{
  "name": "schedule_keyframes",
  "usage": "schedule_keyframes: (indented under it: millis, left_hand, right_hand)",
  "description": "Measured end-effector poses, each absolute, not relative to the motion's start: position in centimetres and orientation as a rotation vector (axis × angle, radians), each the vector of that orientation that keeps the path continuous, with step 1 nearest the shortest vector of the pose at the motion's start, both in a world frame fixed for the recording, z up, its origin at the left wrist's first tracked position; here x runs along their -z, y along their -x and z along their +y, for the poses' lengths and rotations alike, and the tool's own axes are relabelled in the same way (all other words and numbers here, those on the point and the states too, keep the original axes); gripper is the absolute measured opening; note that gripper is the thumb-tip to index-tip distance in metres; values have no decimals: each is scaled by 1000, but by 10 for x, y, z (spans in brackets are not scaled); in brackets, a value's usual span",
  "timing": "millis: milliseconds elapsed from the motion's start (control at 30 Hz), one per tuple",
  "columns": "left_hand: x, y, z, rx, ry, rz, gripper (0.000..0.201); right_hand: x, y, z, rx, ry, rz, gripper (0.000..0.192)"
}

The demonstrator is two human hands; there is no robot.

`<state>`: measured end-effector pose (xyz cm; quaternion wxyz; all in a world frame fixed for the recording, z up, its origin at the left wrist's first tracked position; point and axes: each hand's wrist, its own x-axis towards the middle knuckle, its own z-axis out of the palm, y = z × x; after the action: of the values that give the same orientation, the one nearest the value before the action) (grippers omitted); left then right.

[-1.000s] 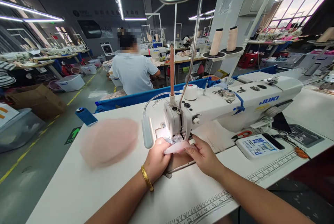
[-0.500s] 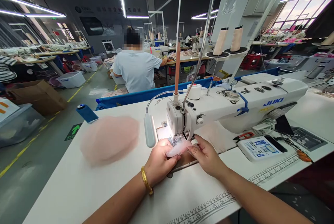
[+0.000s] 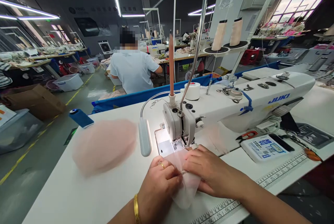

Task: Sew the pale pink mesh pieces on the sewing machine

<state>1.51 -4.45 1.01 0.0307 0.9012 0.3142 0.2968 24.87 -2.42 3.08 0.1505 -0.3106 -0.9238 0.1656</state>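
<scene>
Head view. Sheer pink fabric piece (image 3: 185, 182) flat on the white worktop (image 3: 78, 196), near side of the sewing machine (image 3: 235, 102), just short of the presser foot (image 3: 182, 143). Left hand (image 3: 159, 185) closed on the left edge of the piece, fingers curled, ring and gold bangle visible. Right hand (image 3: 208, 172) pressed on the right edge, fingers folded over the cloth. Both hands close together, almost touching over the fabric. Top edge of the piece close by the lit needle plate (image 3: 164, 144); whether it sits under the foot, cannot tell.

Judged stage: piece lined up at the machine, no finished seam visible on it; sewing taken as not yet begun or barely begun, most of the run left.

Stack of pink fabric (image 3: 104, 145) on the left of the worktop, well apart from the hands, blurred. Blue thread cone (image 3: 80, 117) lying at the far left edge. Red snips (image 3: 246, 135) and a printed card (image 3: 263, 146) to the right, beneath the machine arm. Another person seated at a far bench, back turned.
</scene>
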Motion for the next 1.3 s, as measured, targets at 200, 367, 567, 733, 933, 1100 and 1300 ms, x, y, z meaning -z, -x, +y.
schedule_keyframes:
  millis: [200, 367, 567, 733, 933, 1100, 1300]
  left_hand:
    - [-9, -17, -45, -925, -2796, 982, 30]
    - [-10, -16, -42, -902, -2792, 996, 32]
    - [-8, -15, -35, -916, -2757, 1034, 31]
    - [-7, -14, -27, -927, -2778, 1064, 30]
    - [-6, -13, -17, -942, -2772, 1088, 25]
    - [-2, -11, -11, -914, -2695, 1126, 26]
    - [-2, -7, -2, -789, -2308, 1150, 23]
  right_hand:
    - [-25, -251, -21, -423, 911, -2661, 9]
    - [-21, -248, -20, -395, 941, -2634, 10]
    - [-18, -244, -15, -366, 1011, -2642, 7]
    - [-16, -242, -11, -312, 1031, -2635, 5]
    - [-11, -240, -7, -289, 1048, -2616, 20]
    - [-1, -238, -4, -259, 999, -2549, 20]
    - [5, -232, -3, -375, 1014, -2288, 30]
